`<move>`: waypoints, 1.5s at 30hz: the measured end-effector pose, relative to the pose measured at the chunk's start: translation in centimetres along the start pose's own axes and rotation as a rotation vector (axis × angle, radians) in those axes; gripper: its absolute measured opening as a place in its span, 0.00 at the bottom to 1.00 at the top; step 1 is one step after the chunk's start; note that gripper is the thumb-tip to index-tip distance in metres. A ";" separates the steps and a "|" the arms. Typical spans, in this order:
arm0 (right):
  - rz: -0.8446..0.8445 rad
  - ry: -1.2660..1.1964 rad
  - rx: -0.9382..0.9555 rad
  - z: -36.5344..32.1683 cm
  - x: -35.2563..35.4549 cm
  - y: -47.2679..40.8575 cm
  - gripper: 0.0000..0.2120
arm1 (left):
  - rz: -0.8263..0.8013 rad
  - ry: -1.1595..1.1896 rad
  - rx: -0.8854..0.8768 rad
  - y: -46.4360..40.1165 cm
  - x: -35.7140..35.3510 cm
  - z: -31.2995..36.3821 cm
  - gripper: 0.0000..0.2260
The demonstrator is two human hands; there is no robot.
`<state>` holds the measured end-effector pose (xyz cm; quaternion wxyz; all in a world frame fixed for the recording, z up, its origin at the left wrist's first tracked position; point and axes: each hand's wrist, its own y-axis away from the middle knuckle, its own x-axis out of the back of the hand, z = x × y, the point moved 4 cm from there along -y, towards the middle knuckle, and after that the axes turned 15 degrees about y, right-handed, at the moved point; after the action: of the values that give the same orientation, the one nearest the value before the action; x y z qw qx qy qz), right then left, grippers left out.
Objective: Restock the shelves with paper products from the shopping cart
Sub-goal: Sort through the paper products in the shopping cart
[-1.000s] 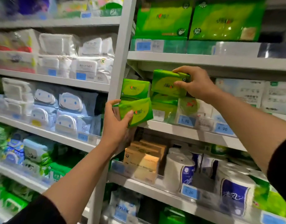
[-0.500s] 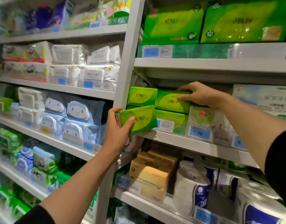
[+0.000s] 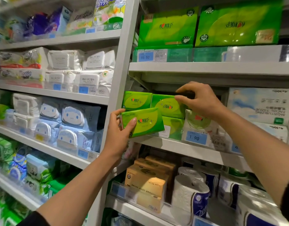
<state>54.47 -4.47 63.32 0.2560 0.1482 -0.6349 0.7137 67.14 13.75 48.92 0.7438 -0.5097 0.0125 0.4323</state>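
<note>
My left hand [image 3: 118,134] grips a green tissue pack [image 3: 144,122] by its left end, holding it tilted in front of the middle shelf [image 3: 181,148]. On that shelf lies another green pack [image 3: 166,106], stacked on a lower green pack [image 3: 173,127] and beside a third [image 3: 137,101]. My right hand [image 3: 202,99] is at the stacked pack's upper right corner, with the thumb on its front and the curled fingers just above and behind it. No shopping cart is in view.
A grey upright post [image 3: 122,75] divides the shelving just left of the packs. White tissue packs [image 3: 258,106] sit to the right, large green packs [image 3: 167,26] on the shelf above, tan boxes [image 3: 147,181] and toilet rolls [image 3: 189,194] below. A 1.90 price tag [image 3: 196,138] marks the shelf front.
My right hand has lowered its green pack onto the stack and now stays at its corner. My left hand keeps its pack in about the same place.
</note>
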 end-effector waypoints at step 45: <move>0.284 -0.799 -0.334 -0.8 1.2 1.2 0.35 | -0.521 -1.000 -0.545 -8.2 -5.0 0.1 0.35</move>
<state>52.91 -3.55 62.84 -0.0893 0.2801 -0.8042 0.5165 69.38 9.80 57.35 0.5840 -0.4035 -0.5722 0.4108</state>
